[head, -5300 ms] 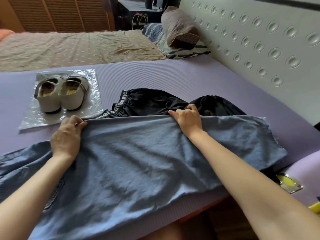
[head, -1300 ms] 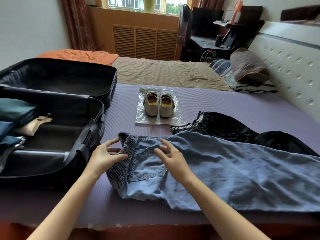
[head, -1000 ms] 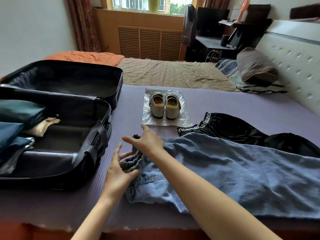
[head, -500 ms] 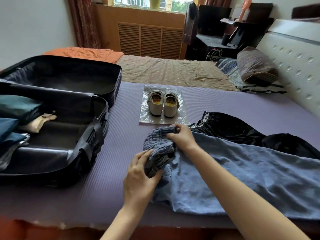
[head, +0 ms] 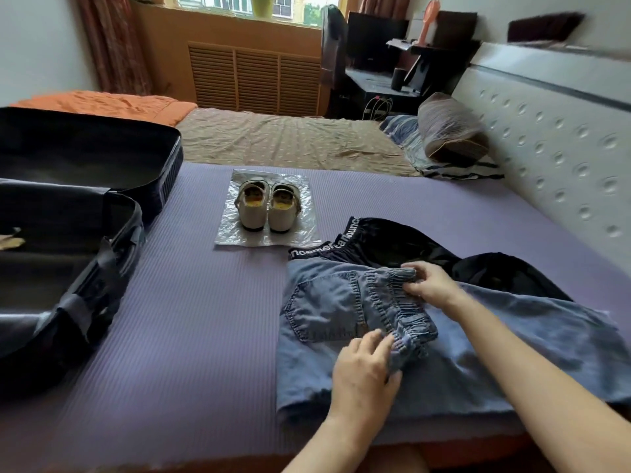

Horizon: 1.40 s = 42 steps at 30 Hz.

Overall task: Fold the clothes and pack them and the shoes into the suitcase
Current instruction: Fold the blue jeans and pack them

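Observation:
Blue denim trousers (head: 461, 349) lie across the purple mat, their waist end folded over to the right onto the legs, back pocket up. My left hand (head: 365, 367) pinches the near end of the elastic waistband. My right hand (head: 430, 283) grips the far end of that waistband. Behind the denim lies a black garment (head: 392, 244) with white lettering on its band. A pair of white shoes (head: 268, 209) stands on a clear plastic sheet (head: 232, 233). The open black suitcase (head: 85, 233) is at the left, with some items barely showing inside.
The purple mat (head: 191, 319) covers the near bed; its front edge runs along the bottom. A white padded headboard (head: 553, 148) stands at the right. A brown sheet, an orange cover and a pillow (head: 447, 131) lie beyond.
Both hands have carried the waist end of the denim trousers to the right and laid it over the legs. The view has shifted right, so less of the suitcase shows.

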Tool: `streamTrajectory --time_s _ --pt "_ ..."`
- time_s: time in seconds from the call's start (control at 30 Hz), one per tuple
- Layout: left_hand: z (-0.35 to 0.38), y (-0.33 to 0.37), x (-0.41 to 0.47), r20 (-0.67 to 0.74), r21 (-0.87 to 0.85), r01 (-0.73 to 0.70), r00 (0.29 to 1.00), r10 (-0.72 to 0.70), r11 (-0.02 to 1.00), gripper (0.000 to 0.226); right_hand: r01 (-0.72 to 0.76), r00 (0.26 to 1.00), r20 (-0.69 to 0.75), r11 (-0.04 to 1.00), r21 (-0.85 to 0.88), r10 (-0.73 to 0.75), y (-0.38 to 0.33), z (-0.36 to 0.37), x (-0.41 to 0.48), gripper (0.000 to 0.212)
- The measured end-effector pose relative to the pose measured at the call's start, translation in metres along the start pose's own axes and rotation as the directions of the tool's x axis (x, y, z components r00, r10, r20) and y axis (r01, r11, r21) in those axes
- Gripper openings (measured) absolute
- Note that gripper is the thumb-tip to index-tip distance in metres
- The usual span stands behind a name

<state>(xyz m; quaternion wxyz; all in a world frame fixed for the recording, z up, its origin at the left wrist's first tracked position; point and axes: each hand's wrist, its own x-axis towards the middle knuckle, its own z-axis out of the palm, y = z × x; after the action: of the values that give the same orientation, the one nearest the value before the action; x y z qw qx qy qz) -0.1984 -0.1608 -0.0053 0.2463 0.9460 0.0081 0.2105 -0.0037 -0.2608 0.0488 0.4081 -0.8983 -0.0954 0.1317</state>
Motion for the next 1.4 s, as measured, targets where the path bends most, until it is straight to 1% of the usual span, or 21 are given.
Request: streamTrajectory --time_s 0.1,0.2,0.27,0.33,0.37,0.5,0.63,0.7,0.73,0.8,0.83,0.87,0.9,0.93,0.97,1.03,1.07,1.1,1.23,1.3,1.4 --pt "0.015 -0.017 -0.013 0.102 0.153 0.008 0.995 -0.024 0.988 0.074 0.002 0.997 -0.077 0.996 -0.088 -0.009 0.017 0.009 -0.004 0.042" --pt "0.019 -0.038 -0.022 0.207 0.227 -0.022 0.978 -0.026 0.974 0.099 0.009 0.998 -0.055 0.999 -0.038 -0.011 0.015 0.023 -0.009 0.050" --pt "0.016 -0.044 -0.024 0.202 0.191 -0.053 0.979 0.013 0.980 0.088 0.030 0.997 -0.074 0.997 -0.067 -0.035 0.015 0.031 -0.008 0.068" --pt "0.015 -0.048 -0.023 0.120 0.147 -0.069 0.991 0.051 0.987 0.056 0.051 0.995 -0.082 0.986 -0.160 -0.064 0.014 0.034 -0.007 0.077" --pt "0.012 -0.048 -0.022 0.117 0.136 -0.056 0.992 0.040 0.989 0.048 0.051 0.994 -0.086 0.982 -0.182 -0.068 0.013 0.034 -0.007 0.077" --pt "-0.001 -0.049 -0.021 0.149 0.117 -0.081 0.987 0.063 0.990 0.045 0.072 0.985 -0.141 0.977 -0.202 -0.101 0.007 0.031 -0.010 0.074" --pt "0.000 -0.052 -0.027 0.269 0.080 -0.060 0.962 0.037 0.995 0.046 0.042 0.985 -0.153 0.973 -0.228 -0.078 0.016 0.035 -0.023 0.071" --pt "0.001 -0.054 -0.030 0.337 0.099 -0.057 0.941 0.020 0.993 0.050 0.019 0.985 -0.164 0.972 -0.233 -0.059 0.025 0.041 -0.028 0.069" --pt "0.001 -0.054 -0.030 0.361 0.058 -0.043 0.932 0.020 0.997 0.059 0.011 0.984 -0.171 0.968 -0.250 -0.055 0.030 0.042 -0.030 0.069" --pt "-0.006 -0.057 -0.028 0.315 -0.113 0.073 0.949 -0.034 0.991 0.078 -0.002 0.983 -0.170 0.927 -0.376 -0.067 0.032 0.042 -0.029 0.072" --pt "-0.010 -0.059 -0.027 0.240 -0.189 0.126 0.968 -0.079 0.974 0.075 0.003 0.982 -0.166 0.891 -0.453 -0.087 0.028 0.039 -0.027 0.074" --pt "-0.015 -0.063 -0.026 0.129 -0.214 0.163 0.982 -0.138 0.963 0.063 0.022 0.981 -0.157 0.871 -0.491 -0.114 0.022 0.036 -0.026 0.074" --pt "-0.021 -0.069 -0.026 0.016 -0.202 0.204 0.979 -0.205 0.958 0.051 0.058 0.979 -0.143 0.869 -0.491 -0.146 0.012 0.034 -0.024 0.072" --pt "-0.024 -0.076 -0.027 -0.085 -0.182 0.270 0.954 -0.288 0.946 0.048 0.102 0.977 -0.121 0.879 -0.466 -0.177 0.000 0.035 -0.021 0.069" --pt "-0.029 -0.082 -0.027 -0.109 -0.188 0.383 0.907 -0.407 0.904 0.051 0.157 0.973 -0.080 0.879 -0.449 -0.215 -0.012 0.037 -0.017 0.066" --pt "-0.038 -0.092 -0.030 -0.001 -0.216 0.574 0.809 -0.588 0.790 0.056 0.248 0.967 0.062 0.854 -0.457 -0.248 -0.039 0.050 -0.006 0.063" --pt "-0.040 -0.096 -0.031 0.049 -0.193 0.617 0.782 -0.621 0.763 0.057 0.276 0.961 0.135 0.845 -0.458 -0.240 -0.051 0.061 0.003 0.064" --pt "-0.041 -0.098 -0.033 0.083 -0.164 0.628 0.777 -0.624 0.761 0.056 0.298 0.952 0.206 0.834 -0.465 -0.225 -0.063 0.073 0.011 0.066" --pt "-0.043 -0.100 -0.034 0.192 -0.223 0.683 0.730 -0.656 0.695 0.054 0.403 0.888 0.419 0.755 -0.517 -0.188 -0.096 0.119 0.038 0.072" --pt "-0.044 -0.101 -0.032 0.212 -0.223 0.698 0.716 -0.665 0.680 0.041 0.444 0.866 0.466 0.708 -0.549 -0.182 -0.102 0.132 0.046 0.074" --pt "-0.050 -0.100 -0.028 0.248 -0.275 0.696 0.718 -0.651 0.663 0.020 0.508 0.841 0.512 0.580 -0.637 -0.175 -0.109 0.137 0.053 0.069"
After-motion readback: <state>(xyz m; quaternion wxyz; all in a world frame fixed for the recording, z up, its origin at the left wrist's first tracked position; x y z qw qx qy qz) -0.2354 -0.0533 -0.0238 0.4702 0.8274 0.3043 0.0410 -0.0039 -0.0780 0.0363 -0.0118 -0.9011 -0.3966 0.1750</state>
